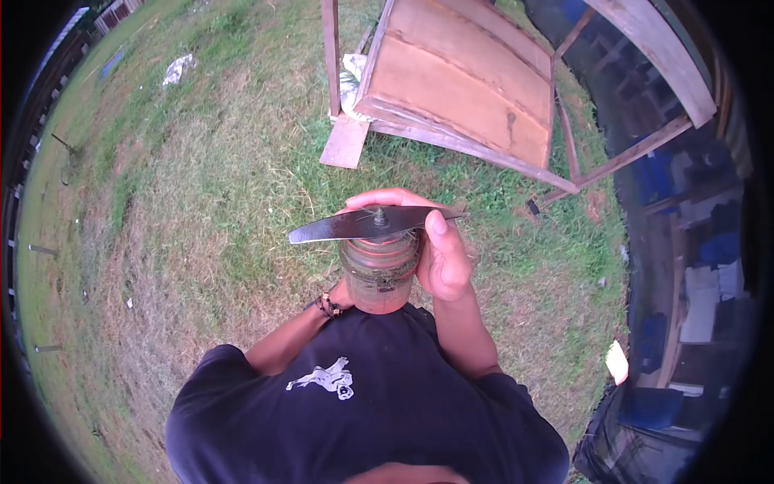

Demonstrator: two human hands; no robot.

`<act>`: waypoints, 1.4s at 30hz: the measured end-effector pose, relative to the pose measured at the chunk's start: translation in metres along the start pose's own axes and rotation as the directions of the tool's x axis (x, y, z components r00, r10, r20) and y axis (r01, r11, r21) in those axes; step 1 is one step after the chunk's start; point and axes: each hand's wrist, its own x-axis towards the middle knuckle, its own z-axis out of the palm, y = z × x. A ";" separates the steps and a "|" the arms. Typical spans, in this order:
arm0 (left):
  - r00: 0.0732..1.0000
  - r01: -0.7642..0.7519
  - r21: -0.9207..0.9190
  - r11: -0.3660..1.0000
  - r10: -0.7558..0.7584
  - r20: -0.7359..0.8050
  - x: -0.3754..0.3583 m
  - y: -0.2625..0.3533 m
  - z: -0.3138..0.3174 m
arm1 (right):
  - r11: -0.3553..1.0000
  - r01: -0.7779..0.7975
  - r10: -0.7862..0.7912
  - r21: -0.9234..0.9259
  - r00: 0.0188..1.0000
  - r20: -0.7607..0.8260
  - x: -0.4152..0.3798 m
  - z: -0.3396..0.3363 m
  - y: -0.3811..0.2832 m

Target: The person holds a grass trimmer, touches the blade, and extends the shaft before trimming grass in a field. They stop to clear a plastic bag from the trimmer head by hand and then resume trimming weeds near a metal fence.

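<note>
A dirty, round motor head (377,278) with reddish rings and grass clippings stuck to it is held upright in front of my chest. On top sits a dark, flat metal blade (334,227), fixed by a threaded bolt with a nut (380,216). My right hand (448,262) is closed around the motor's right side, its thumb against the blade's right part. My left hand (347,292) supports the motor from the left and below, mostly hidden by it. Fingers also show beyond the blade; whose hand they belong to is hard to tell.
Grass surrounds me. Ahead to the right stands a wooden frame with a tilted brown panel (463,97), a small board (345,141) at its foot. Dark netting (645,161) and a timber structure line the right side. White litter (177,69) lies at far left.
</note>
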 end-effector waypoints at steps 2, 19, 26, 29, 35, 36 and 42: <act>0.983 -0.014 -0.123 0.992 -0.009 -0.183 0.006 0.035 0.022 | 0.985 0.024 -0.035 -0.171 0.998 -0.061 0.005 0.001 -0.003; 0.907 0.322 -0.162 0.933 -0.353 -0.230 0.052 0.060 0.002 | 0.776 0.247 -0.527 -0.581 0.760 -0.381 0.059 -0.015 -0.034; 0.918 0.309 -0.161 0.937 -0.338 -0.208 0.057 0.061 0.002 | 0.683 0.273 -0.652 -0.677 0.646 -0.398 0.068 -0.049 -0.038; 0.919 0.301 -0.169 0.939 -0.333 -0.212 0.051 0.070 0.004 | 0.782 -0.135 -0.422 -0.608 0.603 -0.677 0.063 -0.145 0.012; 0.925 0.285 -0.116 0.952 -0.305 -0.227 0.066 0.095 -0.008 | 0.914 -0.342 0.160 -0.218 0.798 -0.582 -0.001 -0.160 0.081; 0.923 0.281 -0.129 0.951 -0.305 -0.236 0.069 0.099 -0.010 | 0.904 -0.378 0.237 -0.198 0.830 -0.505 -0.011 -0.166 0.099; 0.936 0.287 -0.119 0.950 -0.305 -0.178 0.108 0.147 -0.012 | 0.741 -0.553 0.529 -0.381 0.830 -0.177 -0.048 -0.172 0.194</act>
